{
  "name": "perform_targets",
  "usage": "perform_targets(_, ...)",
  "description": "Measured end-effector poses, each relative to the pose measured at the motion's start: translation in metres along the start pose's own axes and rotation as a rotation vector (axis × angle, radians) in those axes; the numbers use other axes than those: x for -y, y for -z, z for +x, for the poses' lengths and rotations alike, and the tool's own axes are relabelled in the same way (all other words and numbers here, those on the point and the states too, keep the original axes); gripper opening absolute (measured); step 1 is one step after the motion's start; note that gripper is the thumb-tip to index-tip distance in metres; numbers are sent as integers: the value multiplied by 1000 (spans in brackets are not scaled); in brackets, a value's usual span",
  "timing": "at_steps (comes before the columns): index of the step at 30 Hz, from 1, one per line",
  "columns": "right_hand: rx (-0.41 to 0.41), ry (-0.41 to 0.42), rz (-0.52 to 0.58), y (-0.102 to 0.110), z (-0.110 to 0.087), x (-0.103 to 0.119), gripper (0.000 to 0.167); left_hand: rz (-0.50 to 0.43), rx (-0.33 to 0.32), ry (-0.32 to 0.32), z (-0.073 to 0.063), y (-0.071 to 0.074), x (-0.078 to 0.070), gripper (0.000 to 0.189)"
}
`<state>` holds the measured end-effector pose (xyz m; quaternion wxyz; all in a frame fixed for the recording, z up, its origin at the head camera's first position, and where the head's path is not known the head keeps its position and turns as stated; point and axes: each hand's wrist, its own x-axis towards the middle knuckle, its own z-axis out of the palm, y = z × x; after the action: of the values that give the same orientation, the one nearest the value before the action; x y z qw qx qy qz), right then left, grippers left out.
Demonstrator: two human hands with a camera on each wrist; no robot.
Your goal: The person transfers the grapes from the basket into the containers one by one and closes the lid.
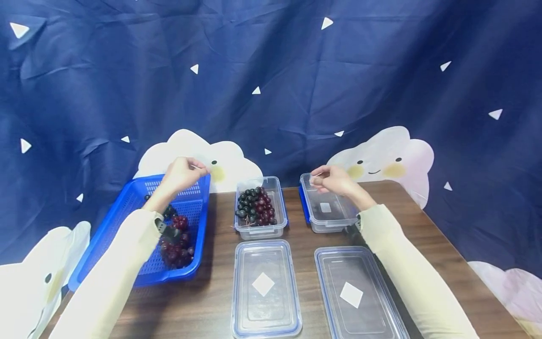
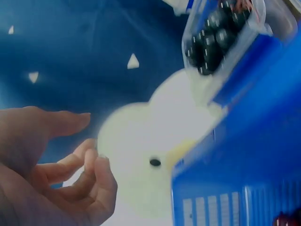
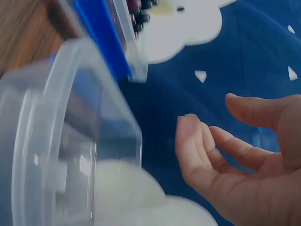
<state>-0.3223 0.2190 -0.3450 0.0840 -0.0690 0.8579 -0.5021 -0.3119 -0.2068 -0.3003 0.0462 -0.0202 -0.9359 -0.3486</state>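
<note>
My left hand (image 1: pixel 183 174) hovers over the far right rim of the blue basket (image 1: pixel 202 207). In the left wrist view its fingers (image 2: pixel 104 181) are loosely bent, thumb apart, with nothing between them. Bunches of dark red grapes (image 1: pixel 175 252) lie in the basket, partly behind my left forearm. Above the far end of the right clear container (image 1: pixel 336 214) is my right hand (image 1: pixel 334 180). In the right wrist view its relaxed fingers (image 3: pixel 193 146) hold nothing. Between the hands stands a clear container (image 1: pixel 262 230) with black grapes (image 1: pixel 247 205) and red grapes (image 1: pixel 265 207) inside.
Two clear lids with blue seals lie on the wooden table (image 1: pixel 216 301) in front of the containers: a left lid (image 1: pixel 267 315) and a right lid (image 1: pixel 372 320), each with a white label. A dark blue curtain (image 1: pixel 271 56) with clouds hangs behind the table.
</note>
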Motion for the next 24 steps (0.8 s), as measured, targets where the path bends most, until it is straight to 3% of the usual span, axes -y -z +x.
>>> perform_targets(7, -141, 31, -99, 38, -15, -26, 44, -24, 26, 42, -7, 21, 40, 54)
perform_targets(10, -213, 34, -155, 48, -18, -42, 41, -23, 50, 84, -12, 26, 63, 64)
perform_targets(14, -287, 15, -143, 53, -20, -61, 37, -10, 76, 137, -17, 29, 90, 73)
perform_targets(18, -319, -11, -102, 57, -21, -78, 37, -22, 85, 190, -17, 28, 113, 76)
perform_targets(24, -297, -28, -96, 61, -20, -99, 39, -80, 74, 276, -15, 28, 140, 79)
